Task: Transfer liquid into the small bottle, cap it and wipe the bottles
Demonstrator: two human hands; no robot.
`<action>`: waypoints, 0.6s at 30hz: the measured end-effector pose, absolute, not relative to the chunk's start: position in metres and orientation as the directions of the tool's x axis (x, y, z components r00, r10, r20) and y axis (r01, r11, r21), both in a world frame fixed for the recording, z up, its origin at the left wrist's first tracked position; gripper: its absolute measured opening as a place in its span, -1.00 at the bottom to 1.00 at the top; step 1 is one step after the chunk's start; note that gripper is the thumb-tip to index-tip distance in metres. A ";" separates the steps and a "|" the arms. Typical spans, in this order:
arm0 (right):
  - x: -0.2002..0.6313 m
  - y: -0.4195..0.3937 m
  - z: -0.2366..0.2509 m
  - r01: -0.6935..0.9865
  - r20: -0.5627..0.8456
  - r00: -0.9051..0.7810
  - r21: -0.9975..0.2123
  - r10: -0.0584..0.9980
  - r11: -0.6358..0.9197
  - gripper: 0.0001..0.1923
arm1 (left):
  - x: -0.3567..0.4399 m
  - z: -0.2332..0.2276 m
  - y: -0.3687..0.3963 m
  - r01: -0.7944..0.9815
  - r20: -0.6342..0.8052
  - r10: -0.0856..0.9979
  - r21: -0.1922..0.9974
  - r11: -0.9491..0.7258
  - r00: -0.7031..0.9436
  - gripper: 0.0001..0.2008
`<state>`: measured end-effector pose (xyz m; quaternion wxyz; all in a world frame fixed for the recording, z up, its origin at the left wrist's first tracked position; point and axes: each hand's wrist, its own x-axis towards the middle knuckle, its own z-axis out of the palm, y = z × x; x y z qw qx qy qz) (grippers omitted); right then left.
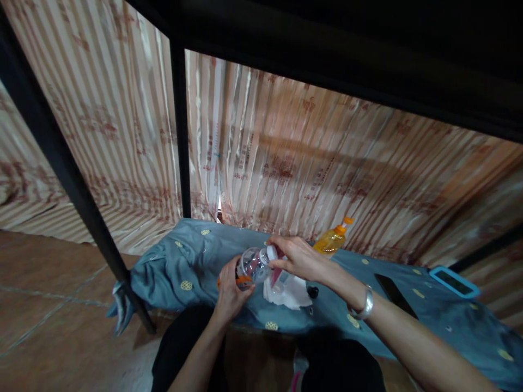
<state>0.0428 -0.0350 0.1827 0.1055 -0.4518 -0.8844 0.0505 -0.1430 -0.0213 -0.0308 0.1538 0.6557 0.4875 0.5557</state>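
A clear bottle (252,265) is gripped by the left hand (229,291) over the bed (196,256) while its cap, apparently, is pinched by the right hand (298,257); twisting seems required.

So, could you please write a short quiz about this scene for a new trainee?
1. True or false: the left hand holds the clear plastic bottle by its body.
2. Which thing is the right hand at? A) the bottle's cap end B) the orange-capped bottle of yellow liquid C) the black phone
3. Fill in: under the hands, on the grey-blue cloth, lies a white ____.

Key: 1 true; 2 A; 3 tissue. The bottle is tilted on its side between both hands. The blue-cased phone lies far to the right, untouched.
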 end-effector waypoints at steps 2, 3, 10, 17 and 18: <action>0.041 -0.034 0.182 0.771 0.128 -0.602 -0.164 0.788 0.615 -0.69 | -0.145 -0.031 -0.022 0.488 0.589 0.804 0.727 -0.483 -0.080 -0.31; 0.040 -0.034 0.182 0.763 0.125 -0.615 -0.154 0.778 0.628 -0.69 | -0.146 -0.031 -0.023 0.498 0.596 0.800 0.717 -0.488 -0.074 -0.30; 0.038 -0.033 0.184 0.746 0.103 -0.641 -0.148 0.761 0.649 -0.74 | -0.146 -0.031 -0.023 0.532 0.624 0.780 0.676 -0.510 -0.045 -0.28; 0.025 -0.027 0.184 0.873 0.029 -0.482 -0.062 0.876 0.483 -0.54 | -0.146 -0.034 -0.021 0.542 0.643 0.764 0.664 -0.516 -0.061 -0.30; 0.023 -0.027 0.184 0.889 0.022 -0.455 -0.042 0.890 0.456 -0.50 | -0.146 -0.034 -0.020 0.544 0.643 0.763 0.664 -0.514 -0.065 -0.30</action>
